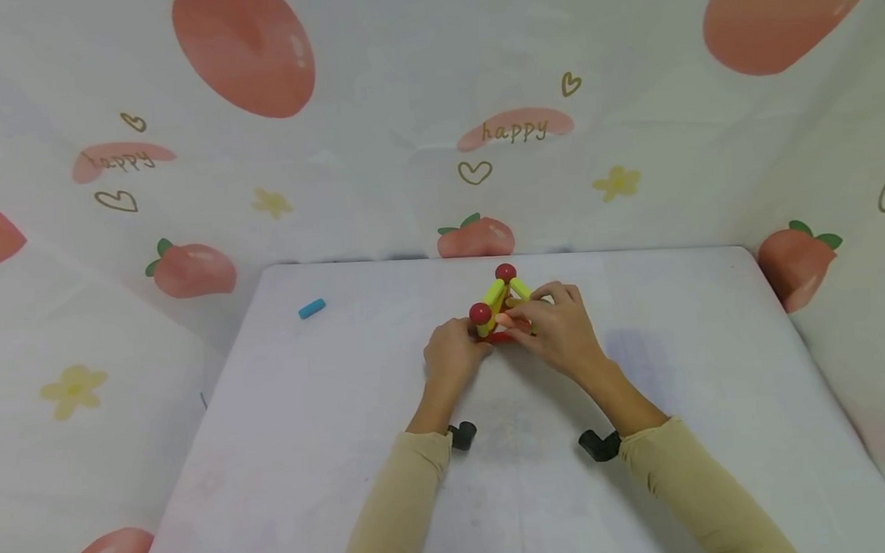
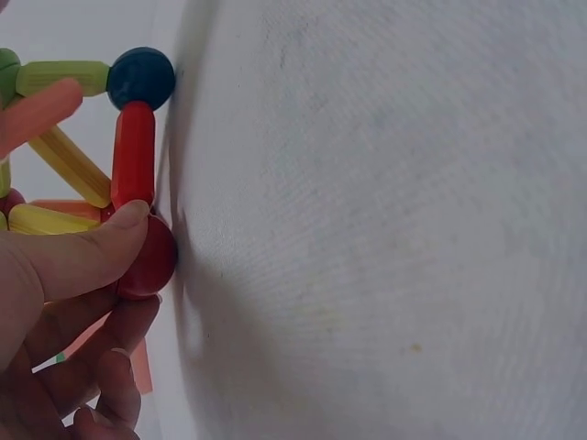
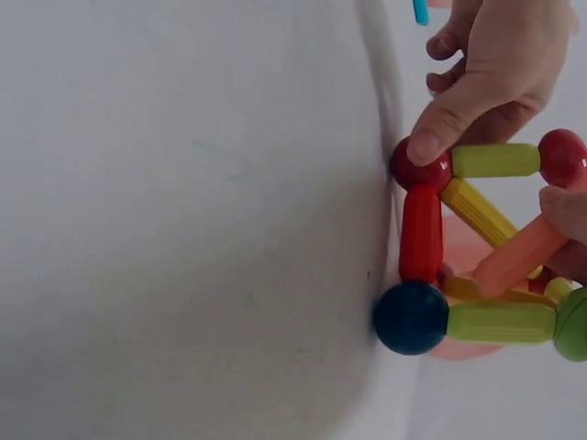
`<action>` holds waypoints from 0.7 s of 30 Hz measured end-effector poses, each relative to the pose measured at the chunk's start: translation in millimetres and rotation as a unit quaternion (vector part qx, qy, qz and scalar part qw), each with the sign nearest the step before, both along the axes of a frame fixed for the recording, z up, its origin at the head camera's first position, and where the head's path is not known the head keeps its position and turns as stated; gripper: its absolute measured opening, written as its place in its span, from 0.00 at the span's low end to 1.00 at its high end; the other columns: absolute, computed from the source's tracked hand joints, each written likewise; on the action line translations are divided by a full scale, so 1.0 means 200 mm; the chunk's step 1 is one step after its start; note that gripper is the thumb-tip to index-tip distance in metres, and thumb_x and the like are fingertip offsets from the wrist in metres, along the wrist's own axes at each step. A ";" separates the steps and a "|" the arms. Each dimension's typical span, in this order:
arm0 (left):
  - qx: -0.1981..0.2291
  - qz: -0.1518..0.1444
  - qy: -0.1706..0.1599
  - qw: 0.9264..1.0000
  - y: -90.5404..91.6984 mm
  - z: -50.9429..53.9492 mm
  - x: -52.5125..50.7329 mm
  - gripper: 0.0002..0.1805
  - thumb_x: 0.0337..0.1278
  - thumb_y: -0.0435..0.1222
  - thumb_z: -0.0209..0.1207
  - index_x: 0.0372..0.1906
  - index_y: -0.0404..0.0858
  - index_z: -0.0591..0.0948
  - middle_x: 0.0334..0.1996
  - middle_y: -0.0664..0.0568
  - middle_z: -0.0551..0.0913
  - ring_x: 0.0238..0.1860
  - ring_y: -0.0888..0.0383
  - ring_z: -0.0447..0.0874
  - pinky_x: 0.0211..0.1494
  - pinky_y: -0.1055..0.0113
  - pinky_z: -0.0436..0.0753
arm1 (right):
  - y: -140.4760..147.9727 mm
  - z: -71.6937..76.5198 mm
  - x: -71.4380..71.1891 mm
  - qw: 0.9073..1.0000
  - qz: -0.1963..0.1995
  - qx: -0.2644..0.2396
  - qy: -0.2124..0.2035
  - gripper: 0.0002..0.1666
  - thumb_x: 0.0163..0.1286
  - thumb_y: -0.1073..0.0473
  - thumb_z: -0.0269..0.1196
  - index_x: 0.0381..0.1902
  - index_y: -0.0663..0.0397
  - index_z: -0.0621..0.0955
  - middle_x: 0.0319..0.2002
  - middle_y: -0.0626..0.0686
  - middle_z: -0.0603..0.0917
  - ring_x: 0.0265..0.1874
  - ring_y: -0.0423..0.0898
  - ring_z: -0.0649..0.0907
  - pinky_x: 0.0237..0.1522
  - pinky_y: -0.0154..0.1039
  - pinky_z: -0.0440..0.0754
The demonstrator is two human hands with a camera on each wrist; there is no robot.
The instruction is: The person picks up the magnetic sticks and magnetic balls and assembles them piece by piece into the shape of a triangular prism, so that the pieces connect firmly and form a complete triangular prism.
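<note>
A building-toy frame of coloured rods and balls stands on the table. Its red ball point(image 2: 151, 264) at a lower corner is pinched by my left hand point(image 1: 456, 355), thumb on top. A red rod point(image 3: 422, 234) joins that ball to a dark blue ball point(image 3: 411, 318). From the blue ball a yellow-green rod point(image 3: 501, 322) runs to a green ball point(image 3: 573, 325). My right hand point(image 1: 563, 330) holds a salmon-coloured rod point(image 3: 521, 254) by one end, in front of the frame's open side. In the head view, the right hand hides part of the frame.
A loose blue rod point(image 1: 312, 308) lies on the white table point(image 1: 286, 452) at the back left. Black camera mounts point(image 1: 598, 445) stick out by both wrists. Behind the table hangs a fruit-printed cloth point(image 1: 377, 171).
</note>
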State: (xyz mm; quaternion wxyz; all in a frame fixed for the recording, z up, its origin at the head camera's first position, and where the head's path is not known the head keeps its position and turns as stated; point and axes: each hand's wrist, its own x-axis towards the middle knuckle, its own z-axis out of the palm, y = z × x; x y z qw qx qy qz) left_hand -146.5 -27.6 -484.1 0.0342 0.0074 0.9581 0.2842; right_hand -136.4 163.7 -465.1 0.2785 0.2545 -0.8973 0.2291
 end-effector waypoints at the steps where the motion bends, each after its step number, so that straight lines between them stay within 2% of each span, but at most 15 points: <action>1: -0.001 0.000 0.000 1.000 0.00 0.00 0.00 0.13 0.49 0.44 0.76 0.39 0.44 0.89 0.34 0.54 0.91 0.39 0.53 0.88 0.37 0.56 0.84 | 0.00 0.00 0.01 1.000 -0.002 0.001 0.001 0.18 0.51 0.50 0.82 0.39 0.47 0.91 0.28 0.45 0.91 0.46 0.52 0.79 0.51 0.53 0.72; 4: -0.003 0.000 0.001 1.000 0.00 0.00 0.00 0.14 0.48 0.44 0.76 0.39 0.43 0.89 0.34 0.54 0.91 0.38 0.53 0.88 0.38 0.56 0.84 | 0.00 -0.01 0.02 1.000 -0.005 0.009 0.005 0.19 0.50 0.49 0.82 0.39 0.48 0.91 0.31 0.46 0.91 0.47 0.53 0.79 0.53 0.54 0.72; 10: -0.008 0.002 -0.002 1.000 0.01 0.00 0.01 0.15 0.49 0.45 0.76 0.41 0.42 0.90 0.36 0.53 0.91 0.40 0.53 0.88 0.39 0.54 0.85 | 0.00 -0.05 0.03 1.000 0.003 0.023 0.011 0.17 0.51 0.50 0.82 0.37 0.47 0.90 0.51 0.53 0.88 0.51 0.57 0.77 0.51 0.56 0.71; 15: 0.002 -0.003 0.005 1.000 0.01 0.00 0.01 0.14 0.49 0.43 0.76 0.41 0.43 0.90 0.35 0.53 0.92 0.40 0.53 0.88 0.39 0.55 0.85 | 0.00 -0.08 0.03 1.000 0.001 0.014 0.010 0.16 0.52 0.51 0.81 0.35 0.49 0.89 0.58 0.58 0.82 0.53 0.60 0.75 0.52 0.57 0.71; 21: -0.001 0.000 0.000 1.000 0.00 0.01 0.01 0.15 0.50 0.43 0.75 0.42 0.43 0.90 0.36 0.54 0.92 0.41 0.53 0.88 0.40 0.55 0.85 | -0.01 -0.10 0.02 1.000 -0.016 -0.009 0.012 0.15 0.52 0.52 0.81 0.33 0.50 0.87 0.61 0.63 0.79 0.56 0.65 0.74 0.55 0.62 0.71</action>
